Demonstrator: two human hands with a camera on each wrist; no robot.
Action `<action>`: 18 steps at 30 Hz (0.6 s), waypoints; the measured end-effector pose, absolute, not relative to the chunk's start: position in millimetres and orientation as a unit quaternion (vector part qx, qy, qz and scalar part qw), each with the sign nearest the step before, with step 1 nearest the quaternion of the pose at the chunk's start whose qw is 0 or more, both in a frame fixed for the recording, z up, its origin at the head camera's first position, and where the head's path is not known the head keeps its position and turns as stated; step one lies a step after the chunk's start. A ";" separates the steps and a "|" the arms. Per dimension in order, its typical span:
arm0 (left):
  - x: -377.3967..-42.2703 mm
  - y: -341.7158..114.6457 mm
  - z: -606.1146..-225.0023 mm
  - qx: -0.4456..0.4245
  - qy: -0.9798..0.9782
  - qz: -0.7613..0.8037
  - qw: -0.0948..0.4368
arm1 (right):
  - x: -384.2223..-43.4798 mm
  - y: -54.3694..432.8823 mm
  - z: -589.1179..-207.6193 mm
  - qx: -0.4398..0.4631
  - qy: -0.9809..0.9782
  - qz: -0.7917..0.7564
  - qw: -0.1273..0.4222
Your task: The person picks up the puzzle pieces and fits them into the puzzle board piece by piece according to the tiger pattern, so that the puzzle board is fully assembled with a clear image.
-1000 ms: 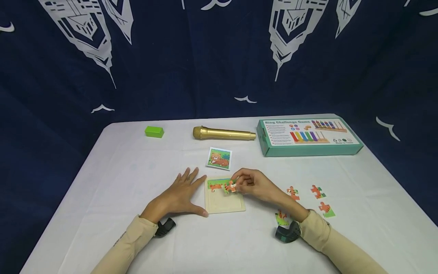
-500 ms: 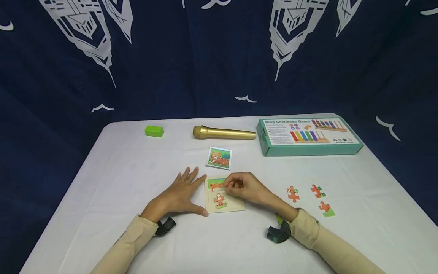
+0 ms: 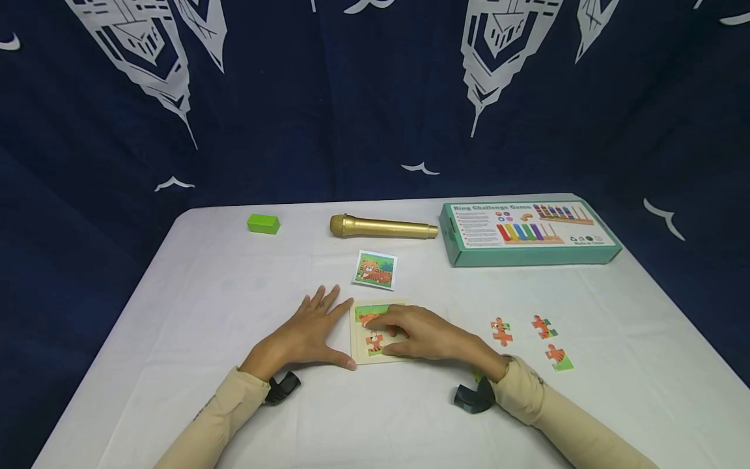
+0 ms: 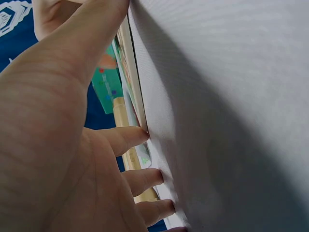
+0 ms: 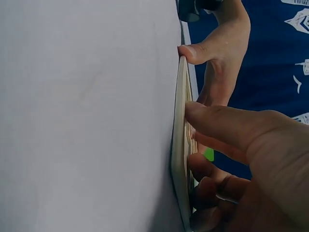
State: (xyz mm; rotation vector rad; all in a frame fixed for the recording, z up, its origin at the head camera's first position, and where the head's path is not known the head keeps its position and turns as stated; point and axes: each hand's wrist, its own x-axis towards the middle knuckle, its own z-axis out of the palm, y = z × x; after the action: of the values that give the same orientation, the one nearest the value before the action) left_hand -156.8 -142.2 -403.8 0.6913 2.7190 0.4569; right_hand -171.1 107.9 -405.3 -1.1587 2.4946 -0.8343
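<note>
A small wooden puzzle tray (image 3: 359, 348) lies flat in the middle of the table, with green and orange pieces (image 3: 368, 312) along its far side. In its near half a tiger puzzle piece (image 3: 374, 341) lies between the thumb and forefinger of my right hand (image 3: 423, 333), which pinch at it. My left hand (image 3: 305, 333) rests with spread fingers at the tray's left side, the thumb at the near corner. In the right wrist view, my right thumb (image 5: 212, 116) meets the tray's edge (image 5: 179, 125), while the other fingers curl over it.
Several loose puzzle pieces (image 3: 501, 332) lie to the right, one mostly hidden by the right wrist. A tiger picture card (image 3: 375, 270) sits beyond the tray. Farther back are a green block (image 3: 263, 224), a gold microphone (image 3: 383, 227) and a teal game box (image 3: 530, 257).
My right hand has carried the tiger piece left and nearer, set it on the tray and let go, then lowered its fingers onto it again. The left hand has stayed still.
</note>
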 end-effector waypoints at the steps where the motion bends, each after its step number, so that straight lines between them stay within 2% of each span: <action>1: -156.6 -142.4 -403.5 0.240 0.946 0.159 0.149 | -170.9 106.9 -404.8 -0.401 0.863 -0.277 0.131; 10: -157.6 -143.3 -405.6 0.238 0.947 0.160 0.148 | -171.8 105.1 -405.2 -0.387 0.873 -0.271 0.124; 18: -157.9 -143.0 -406.1 0.236 0.946 0.162 0.151 | -173.9 104.7 -406.1 -0.381 0.848 -0.340 0.146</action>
State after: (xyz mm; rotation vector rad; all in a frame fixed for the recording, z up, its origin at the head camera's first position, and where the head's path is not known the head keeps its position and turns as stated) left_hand -157.9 -143.0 -406.1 0.6775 2.7173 0.4641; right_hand -173.9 104.7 -406.1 -1.0959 2.4413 -0.9787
